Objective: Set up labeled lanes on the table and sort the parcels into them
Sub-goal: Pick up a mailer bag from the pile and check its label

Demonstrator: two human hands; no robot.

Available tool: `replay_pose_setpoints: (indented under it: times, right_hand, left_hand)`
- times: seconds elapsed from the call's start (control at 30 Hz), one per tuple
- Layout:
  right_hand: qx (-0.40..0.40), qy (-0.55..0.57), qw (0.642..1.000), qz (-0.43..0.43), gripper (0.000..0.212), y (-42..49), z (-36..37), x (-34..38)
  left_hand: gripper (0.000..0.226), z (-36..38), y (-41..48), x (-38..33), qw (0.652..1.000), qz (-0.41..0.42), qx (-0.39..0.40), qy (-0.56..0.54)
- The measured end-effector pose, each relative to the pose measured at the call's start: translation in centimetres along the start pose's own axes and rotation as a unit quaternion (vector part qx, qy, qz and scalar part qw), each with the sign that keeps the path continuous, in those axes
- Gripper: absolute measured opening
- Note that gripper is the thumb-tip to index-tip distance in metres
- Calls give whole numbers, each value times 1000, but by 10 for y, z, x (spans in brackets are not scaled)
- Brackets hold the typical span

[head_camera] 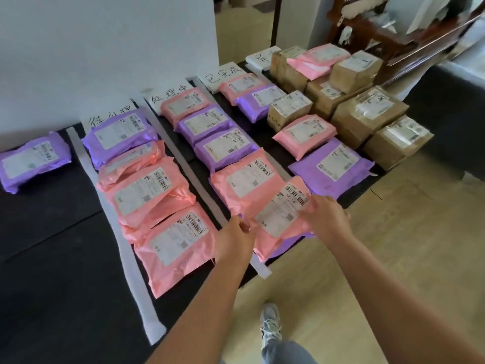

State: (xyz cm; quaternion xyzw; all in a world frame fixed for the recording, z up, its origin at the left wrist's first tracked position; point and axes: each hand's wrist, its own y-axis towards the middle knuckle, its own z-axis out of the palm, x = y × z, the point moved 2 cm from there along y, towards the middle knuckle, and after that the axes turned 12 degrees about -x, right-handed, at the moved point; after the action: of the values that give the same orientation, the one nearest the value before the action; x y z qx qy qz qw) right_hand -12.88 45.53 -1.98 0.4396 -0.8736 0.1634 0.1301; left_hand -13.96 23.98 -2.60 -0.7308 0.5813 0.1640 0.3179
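Pink parcel (282, 214), front edge of table (52, 232): soft, light, slippery film by my reckoning; I pinch its two sides, left hand (233, 240) and right hand (325, 219).

Not much of the person in shot, tbh. Both forearms are bare right down to the left hand (233, 240) and right hand (325, 219). Lower down there's one sneaker (270, 327), pale grey-white with white laces, and a trouser leg (287, 353) in faded blue-grey denim meeting its top.
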Motion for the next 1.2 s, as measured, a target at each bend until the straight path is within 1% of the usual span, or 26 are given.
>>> replay_pose_setpoints:
  times: [0.13, 0.2, 0.33, 0.43, 0.57, 0.73, 0.83, 0.93, 1.07, 1.2]
  right_hand:
    - [50, -31, 997, -46, 49, 19, 10, -10]
    - [75, -34, 995, -61, 49, 23, 17, -13]
    - [93, -74, 989, -84, 47, 26, 28, -19]
    - [105, -112, 982, -109, 55, 25, 31, -19]
    - [121, -108, 981, -107, 64, 28, 33, -19]
    - [96, -81, 988, -96, 63, 30, 30, -20]
    - [71, -71, 990, -95, 66, 29, 24, -17]
    - [45, -60, 990, -115, 63, 28, 16, -8]
    - [15, -24, 987, -155, 62, 22, 4, 16]
    - [16, 1, 978, -209, 61, 5, -1, 52]
  left_hand:
    - [24, 24, -2, 0, 999, -37, -25, 8]
    - [27, 31, -5, 0, 998, -49, -36, 8]
    - [28, 40, -10, 0, 997, -44, -59, 15]
    - [34, 48, -14, 1, 997, -26, -67, 37]
    - [40, 49, -17, 0, 997, -27, -67, 34]
    - [38, 46, -19, -2, 996, -34, -78, 13]
    - [36, 42, -20, -5, 995, -32, -91, 3]
    - [42, 32, -20, -10, 995, -17, -103, 5]
    - [43, 10, -19, -16, 990, -7, -141, -4]
    - [43, -23, -23, -8, 982, -2, -188, -23]
